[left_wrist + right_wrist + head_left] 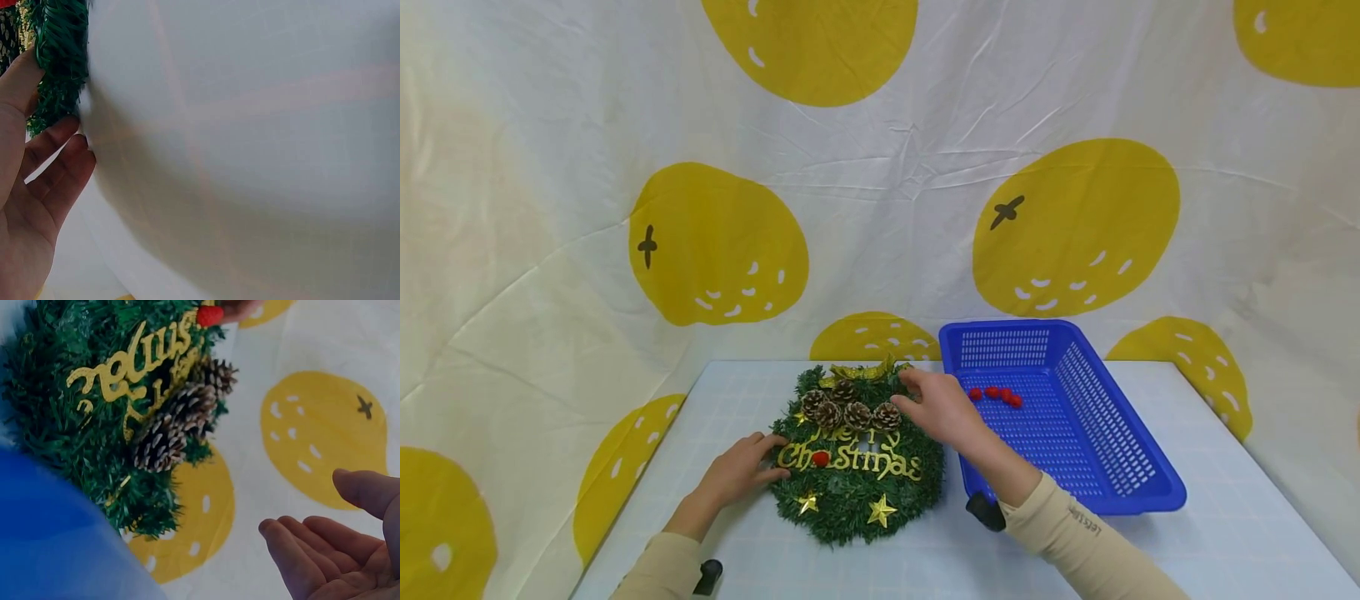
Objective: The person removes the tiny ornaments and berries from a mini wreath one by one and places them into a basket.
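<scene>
White cloth [887,250] printed with big yellow fruit hangs behind the table [752,567], and from where I stand the wreath [857,492] is only partly in sight. Its upper right is covered by the person's right hand [943,407], which also hides a bit of the left side of the blue basket [1131,400]. A red ball [820,458] sits over part of the gold "Merry Christmas" lettering [887,465], blocking a letter, and the pinecones [857,415] crowd the top of the upper word. From the left wrist, just a strip of greenery shows, cut off at the corner; from the right wrist, the basket is a blue blur. I can't make out the print on the right sleeve [1060,525].

That right hand is empty, thumb and fingers well apart, hovering by the wreath's upper right edge. The left hand [735,473] touches the wreath's left edge, thumb on the near side and fingers on the far side, all loosely extended rather than clenched.

Flat on the pale, faintly checked tabletop, the wreath lies left of the basket, with gold stars [882,510] along its lower half and a gold ribbon [857,377] at its far end. Four red balls [1006,394] show inside the basket, near its left wall. More fruit-patterned cloth rises at both sides of the table.
</scene>
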A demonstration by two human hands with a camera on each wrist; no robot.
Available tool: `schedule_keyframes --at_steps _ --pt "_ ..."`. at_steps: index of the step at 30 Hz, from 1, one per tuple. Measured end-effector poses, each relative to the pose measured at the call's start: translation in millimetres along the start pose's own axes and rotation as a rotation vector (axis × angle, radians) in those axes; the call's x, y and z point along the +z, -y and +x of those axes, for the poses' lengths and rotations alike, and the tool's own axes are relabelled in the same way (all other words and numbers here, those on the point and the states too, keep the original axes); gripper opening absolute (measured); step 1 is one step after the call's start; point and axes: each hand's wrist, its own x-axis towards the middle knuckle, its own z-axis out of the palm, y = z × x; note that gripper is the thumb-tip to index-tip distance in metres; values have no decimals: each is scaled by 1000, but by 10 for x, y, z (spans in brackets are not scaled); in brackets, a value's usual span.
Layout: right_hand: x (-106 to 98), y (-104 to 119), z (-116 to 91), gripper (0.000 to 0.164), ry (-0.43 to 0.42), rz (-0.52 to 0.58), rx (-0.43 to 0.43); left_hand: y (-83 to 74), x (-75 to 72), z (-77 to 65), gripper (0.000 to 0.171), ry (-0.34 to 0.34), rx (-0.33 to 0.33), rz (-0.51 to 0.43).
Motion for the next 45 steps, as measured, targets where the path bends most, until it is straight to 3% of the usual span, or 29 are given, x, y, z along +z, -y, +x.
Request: schedule_keyframes --at_steps 11,19,28,45 --pt "93 105 -85 45 45 70 9 -11 -17 -7 53 5 3 4" --pt "266 143 -143 46 56 94 -49 9 -2 5 52 11 -14 6" --pt "489 202 -180 47 100 137 -47 11 1 5 54 12 -8 -1" --pt "861 291 -194 46 75 134 -68 21 14 26 54 11 -15 4"
